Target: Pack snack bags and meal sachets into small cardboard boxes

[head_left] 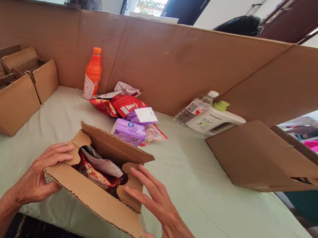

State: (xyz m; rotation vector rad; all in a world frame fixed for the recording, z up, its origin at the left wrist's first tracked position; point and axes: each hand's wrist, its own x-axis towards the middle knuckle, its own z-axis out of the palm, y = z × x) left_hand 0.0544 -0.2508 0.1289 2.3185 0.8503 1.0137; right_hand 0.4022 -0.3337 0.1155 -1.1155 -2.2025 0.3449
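In front of me a small cardboard box (95, 207) stands with its flaps raised. Its two end flaps are folded partly inward. Through the gap between them I see a red snack packet (97, 174) and a silvery-grey packet (105, 165). My left hand (43, 172) grips the box's left end, fingers over the end flap and thumb below the front flap. On the right side, the fingers of my right hand (157, 204) lie spread over the other end flap, while the thumb rests at the front flap's corner. The box's bottom is hidden.
Behind the box lie purple tissue packs (129, 131), red snack bags (126, 104) and an orange drink bottle (93, 73). A water bottle (194, 108) leans near a white jug (213, 120). Cardboard boxes stand left (12, 102) and right (262, 156). A cardboard wall (162, 62) borders the table.
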